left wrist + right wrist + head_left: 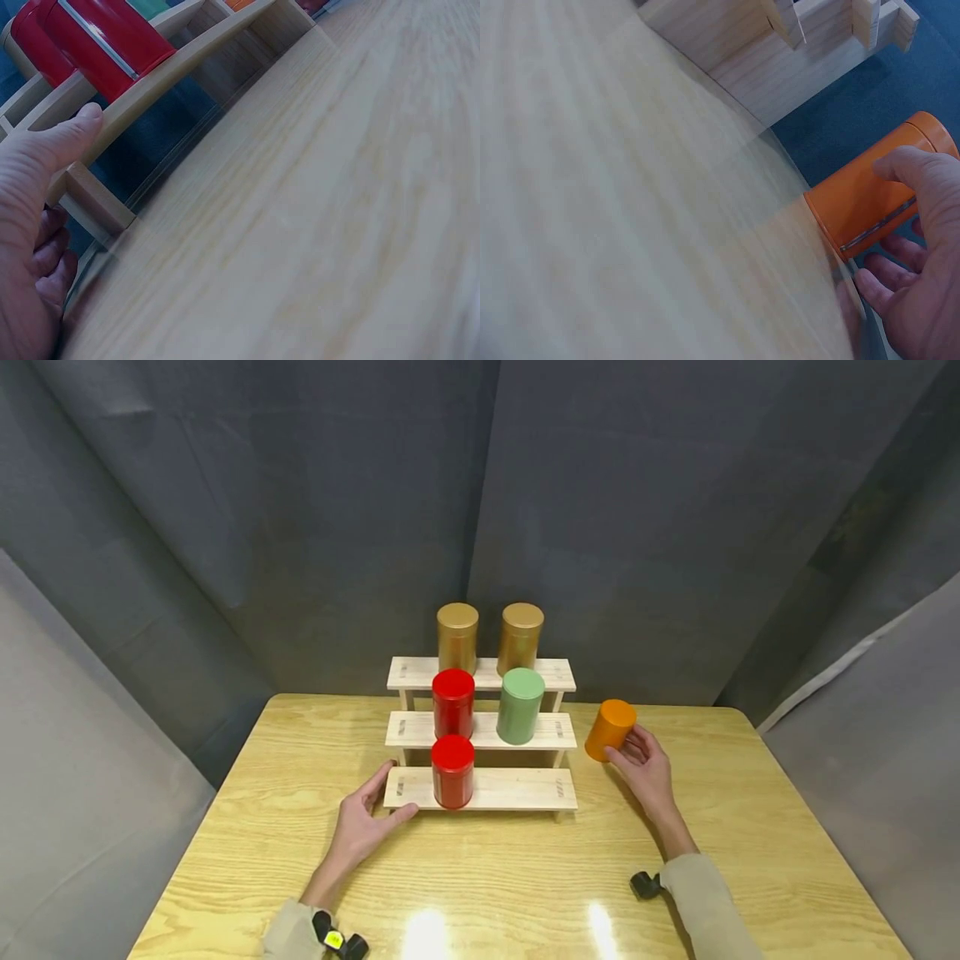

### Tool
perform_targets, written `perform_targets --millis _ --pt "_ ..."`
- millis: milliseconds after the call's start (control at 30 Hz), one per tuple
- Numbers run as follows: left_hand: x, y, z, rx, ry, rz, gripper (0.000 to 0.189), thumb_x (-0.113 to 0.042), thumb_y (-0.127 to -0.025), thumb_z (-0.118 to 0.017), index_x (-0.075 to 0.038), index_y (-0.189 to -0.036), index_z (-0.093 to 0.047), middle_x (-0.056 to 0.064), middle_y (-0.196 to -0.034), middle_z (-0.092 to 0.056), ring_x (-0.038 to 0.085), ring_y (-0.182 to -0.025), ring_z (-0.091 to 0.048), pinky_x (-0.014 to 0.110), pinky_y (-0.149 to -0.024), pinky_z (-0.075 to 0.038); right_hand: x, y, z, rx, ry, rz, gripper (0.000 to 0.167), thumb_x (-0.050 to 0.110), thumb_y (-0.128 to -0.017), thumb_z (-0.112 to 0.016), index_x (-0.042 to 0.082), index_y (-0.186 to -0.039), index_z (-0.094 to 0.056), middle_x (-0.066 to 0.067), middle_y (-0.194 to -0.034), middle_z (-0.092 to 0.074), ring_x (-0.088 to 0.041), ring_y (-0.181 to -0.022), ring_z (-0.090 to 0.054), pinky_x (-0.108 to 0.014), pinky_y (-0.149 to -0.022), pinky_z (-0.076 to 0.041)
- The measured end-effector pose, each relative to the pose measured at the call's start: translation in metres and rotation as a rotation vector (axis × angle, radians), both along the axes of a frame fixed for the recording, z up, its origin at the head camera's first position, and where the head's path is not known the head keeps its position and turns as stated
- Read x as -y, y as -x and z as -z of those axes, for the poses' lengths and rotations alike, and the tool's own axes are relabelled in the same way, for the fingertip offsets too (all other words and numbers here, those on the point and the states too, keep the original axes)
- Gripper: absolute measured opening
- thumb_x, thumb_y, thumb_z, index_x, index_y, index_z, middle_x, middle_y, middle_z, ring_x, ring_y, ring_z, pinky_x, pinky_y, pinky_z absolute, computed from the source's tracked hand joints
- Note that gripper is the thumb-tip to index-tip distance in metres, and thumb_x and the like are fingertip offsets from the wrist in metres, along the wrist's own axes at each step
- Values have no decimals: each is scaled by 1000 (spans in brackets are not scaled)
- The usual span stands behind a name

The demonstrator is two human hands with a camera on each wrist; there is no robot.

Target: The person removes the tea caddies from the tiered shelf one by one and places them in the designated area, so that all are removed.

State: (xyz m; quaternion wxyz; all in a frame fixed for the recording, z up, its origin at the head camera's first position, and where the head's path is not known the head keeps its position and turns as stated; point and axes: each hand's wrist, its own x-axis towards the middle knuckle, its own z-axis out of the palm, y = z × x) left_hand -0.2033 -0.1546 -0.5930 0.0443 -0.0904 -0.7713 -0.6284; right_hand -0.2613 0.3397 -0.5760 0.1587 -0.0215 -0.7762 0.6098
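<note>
A three-tier wooden display stand (517, 787) holds several lidded tins. My left hand (360, 828) grips the left end of its lowest tier; in the left wrist view the thumb (71, 135) lies on the board and the fingers curl beside the leg. To the right of the stand, my right hand (647, 771) holds an orange tin (609, 731) between thumb and fingers. Whether the tin's base touches the table cannot be told. A red tin (453, 777) stands on the lowest tier, another red tin (453, 706) and a green tin (521, 706) on the middle one.
Two gold tins, the left gold tin (457, 639) and the right gold tin (520, 639), stand on the top tier. Everything rests on a light wooden table (495, 877), with a dark grey curtain (360, 527) hanging behind its far edge.
</note>
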Motion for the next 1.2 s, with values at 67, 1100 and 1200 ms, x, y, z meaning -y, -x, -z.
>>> perform_targets --millis 67,1100,1200 --pt "0 1 1 -5 1 0 88 -32 -82 -92 -17 -157 -49 4 -159 -49 23 -147 -45 23 -115 -38 -2 -4 0 4 -16 3 70 7 -98 -74 -1 -158 -38 -26 -149 -50 -39 -133 -53 -18 -104 -50" --pt "0 1 0 4 -23 -2 86 -22 -82 -93 -14 -156 -51 3 -157 -51 22 -146 -46 12 -109 -38 20 -66 -28 -84 -36 -60 52 5 -100 -70 -1 -148 -52 -23 -145 -57 -7 -124 -60 -16 -106 -47" --pt "-1 1 0 17 -14 -13 86 -18 -82 -93 -13 -156 -50 3 -157 -51 22 -146 -47 14 -110 -39 24 -70 -30 -96 -23 -78 51 3 -99 -70 -2 -147 -53 -23 -144 -59 -8 -123 -61 -17 -105 -49"
